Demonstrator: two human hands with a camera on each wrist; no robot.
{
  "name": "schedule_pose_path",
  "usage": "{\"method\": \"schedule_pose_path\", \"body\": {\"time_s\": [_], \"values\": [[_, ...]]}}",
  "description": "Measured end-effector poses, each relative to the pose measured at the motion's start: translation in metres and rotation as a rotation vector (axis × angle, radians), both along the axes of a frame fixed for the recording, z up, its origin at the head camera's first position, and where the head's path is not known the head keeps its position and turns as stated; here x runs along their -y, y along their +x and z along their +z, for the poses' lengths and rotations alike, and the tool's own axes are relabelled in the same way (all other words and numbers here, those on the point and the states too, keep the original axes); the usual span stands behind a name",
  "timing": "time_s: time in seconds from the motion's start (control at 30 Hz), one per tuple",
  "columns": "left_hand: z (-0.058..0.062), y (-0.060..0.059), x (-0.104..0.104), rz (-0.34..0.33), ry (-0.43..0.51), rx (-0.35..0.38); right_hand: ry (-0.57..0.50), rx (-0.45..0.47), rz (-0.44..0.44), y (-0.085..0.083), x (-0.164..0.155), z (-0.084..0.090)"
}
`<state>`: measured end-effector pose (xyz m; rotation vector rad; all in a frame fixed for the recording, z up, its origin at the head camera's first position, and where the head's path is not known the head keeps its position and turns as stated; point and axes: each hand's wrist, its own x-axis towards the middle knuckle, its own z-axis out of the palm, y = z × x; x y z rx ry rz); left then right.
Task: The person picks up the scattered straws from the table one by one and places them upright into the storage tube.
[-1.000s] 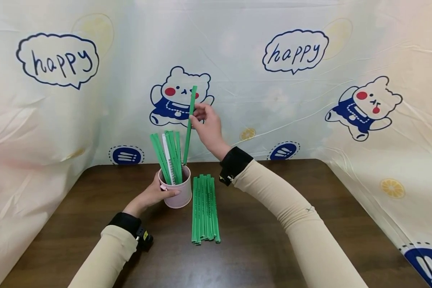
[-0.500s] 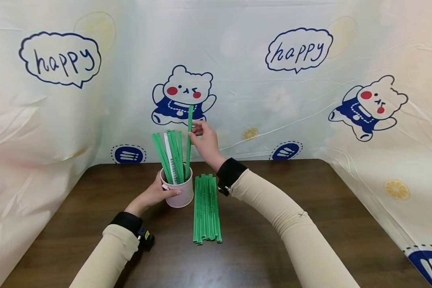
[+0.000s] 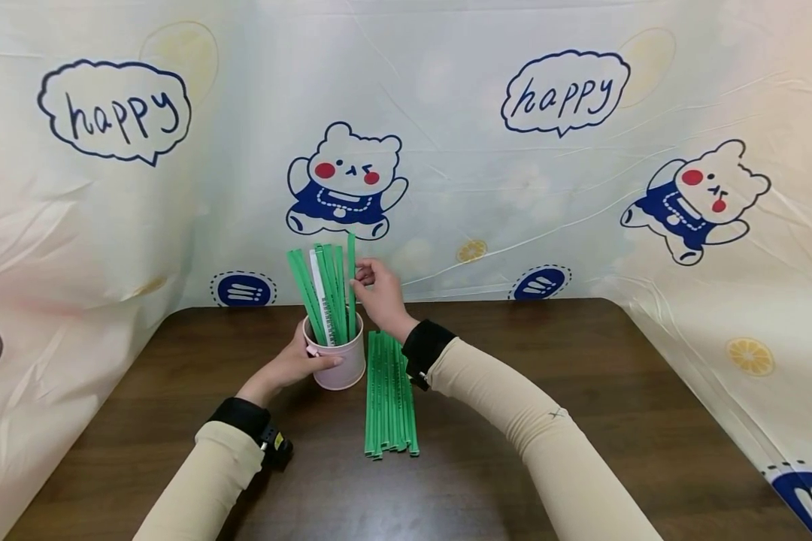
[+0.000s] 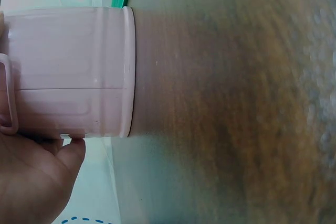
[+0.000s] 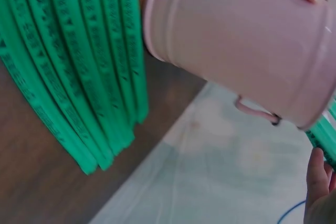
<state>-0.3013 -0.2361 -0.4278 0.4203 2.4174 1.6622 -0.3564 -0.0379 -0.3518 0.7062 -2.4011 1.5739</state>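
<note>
- A person's right hand point(image 3: 377, 289) pinches a green strip point(image 3: 351, 274) between thumb and fingertips and stands it upright in a pink cup point(image 3: 338, 362) on a dark wooden table point(image 3: 582, 391).
- The left hand point(image 3: 296, 362) curls round the cup's left side, next to its small handle point(image 4: 6, 94), holding it steady; the left wrist view shows the cup's base flat on the wood.
- Several more green strips and one white ruler-like strip point(image 3: 319, 297) lean left inside the cup, so the held strip sits at the right of the bunch, near the rim.
- To seat it well, the strip probably wants a straight downward feed with the pinch released only once its lower end meets the bottom; the cup's inside is hidden, so how deep it sits cannot be told.
- A row of green strips point(image 3: 389, 394) lies flat just beside the cup on its right, under the right wrist; a low sweep of that arm could scatter them.
- Open tabletop spreads to the right and toward the person.
- A printed backdrop point(image 3: 582, 188) stands close behind the cup, leaving little room at the back.
</note>
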Motion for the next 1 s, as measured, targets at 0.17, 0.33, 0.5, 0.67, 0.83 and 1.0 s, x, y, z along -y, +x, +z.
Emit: {"method": "schedule_pose_path", "body": {"time_s": [0.17, 0.33, 0.5, 0.67, 0.83, 1.0], "values": [[-0.003, -0.001, 0.000, -0.013, 0.020, -0.010, 0.018, 0.015, 0.022, 0.003, 0.001, -0.011], [-0.003, 0.000, -0.001, -0.015, 0.033, -0.001, 0.016, 0.037, 0.031, 0.005, 0.001, -0.016], [0.001, 0.000, -0.001, -0.010, 0.021, 0.012, 0.023, 0.049, 0.026, 0.004, 0.001, -0.019], [0.002, 0.001, -0.003, -0.014, 0.011, 0.013, 0.031, 0.053, 0.023, 0.004, 0.000, -0.020], [0.002, 0.002, -0.003, -0.009, 0.007, 0.022, 0.049, 0.093, 0.050, 0.003, -0.006, -0.018], [0.003, 0.002, -0.001, 0.010, -0.006, 0.033, 0.036, 0.157, 0.040, -0.004, -0.021, -0.017]]}}
